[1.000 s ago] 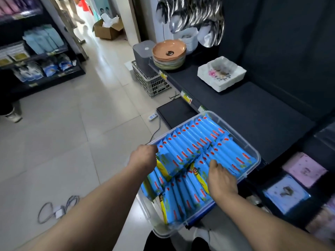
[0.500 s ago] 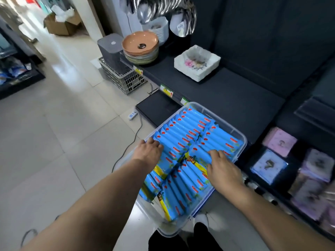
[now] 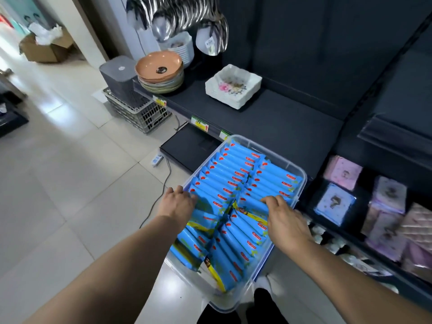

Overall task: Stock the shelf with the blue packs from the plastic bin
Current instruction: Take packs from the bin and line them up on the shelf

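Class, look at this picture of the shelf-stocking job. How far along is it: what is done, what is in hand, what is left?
Done: nothing shows yet; the shelf carries only bowls and a white dish. In hand: the left hand and right hand both grip blue packs in the plastic bin. Left: the bin looks full, so nearly every pack awaits shelving.

A shop — a dark shelf (image 3: 280,127) edged with price tags (image 3: 196,121), stacked bowls (image 3: 160,74), hanging ladles (image 3: 177,17).
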A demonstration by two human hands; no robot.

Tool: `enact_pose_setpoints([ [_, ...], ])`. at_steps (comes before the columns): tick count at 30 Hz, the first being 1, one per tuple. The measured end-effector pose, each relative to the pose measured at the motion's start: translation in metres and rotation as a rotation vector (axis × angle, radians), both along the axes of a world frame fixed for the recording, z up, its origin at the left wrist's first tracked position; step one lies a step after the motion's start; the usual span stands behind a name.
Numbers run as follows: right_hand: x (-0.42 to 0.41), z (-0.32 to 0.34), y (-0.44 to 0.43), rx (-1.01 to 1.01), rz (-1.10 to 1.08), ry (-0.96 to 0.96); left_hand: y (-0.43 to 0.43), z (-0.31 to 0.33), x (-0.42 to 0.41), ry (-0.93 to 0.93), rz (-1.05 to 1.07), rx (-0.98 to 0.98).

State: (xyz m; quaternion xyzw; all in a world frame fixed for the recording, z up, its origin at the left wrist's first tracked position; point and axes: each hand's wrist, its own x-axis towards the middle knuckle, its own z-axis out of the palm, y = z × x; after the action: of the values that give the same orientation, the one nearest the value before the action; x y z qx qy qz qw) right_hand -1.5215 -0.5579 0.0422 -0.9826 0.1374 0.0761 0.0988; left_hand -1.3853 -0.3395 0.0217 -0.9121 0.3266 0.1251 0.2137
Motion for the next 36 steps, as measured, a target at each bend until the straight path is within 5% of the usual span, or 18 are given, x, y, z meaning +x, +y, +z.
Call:
enact_pose_setpoints([
  [10,-0.014,0.025,0.004,-0.071,-0.251,-0.194,-0.020,0.055,0.030,0.341,0.305,-0.610],
  [18,-0.083,0.046,-0.016,-0.073,-0.569,-0.252,-0.083,0.080,-0.005,0.456,0.176,-0.708],
  [27,-0.240,0.073,-0.083,-0.223,-0.837,-0.479,-0.214,0.123,-0.123,0.508,-0.143,-0.779],
  [36,-0.431,0.132,-0.170,-0.191,-1.121,-0.547,-0.354,0.179,-0.310,0.627,-0.256,-1.135],
])
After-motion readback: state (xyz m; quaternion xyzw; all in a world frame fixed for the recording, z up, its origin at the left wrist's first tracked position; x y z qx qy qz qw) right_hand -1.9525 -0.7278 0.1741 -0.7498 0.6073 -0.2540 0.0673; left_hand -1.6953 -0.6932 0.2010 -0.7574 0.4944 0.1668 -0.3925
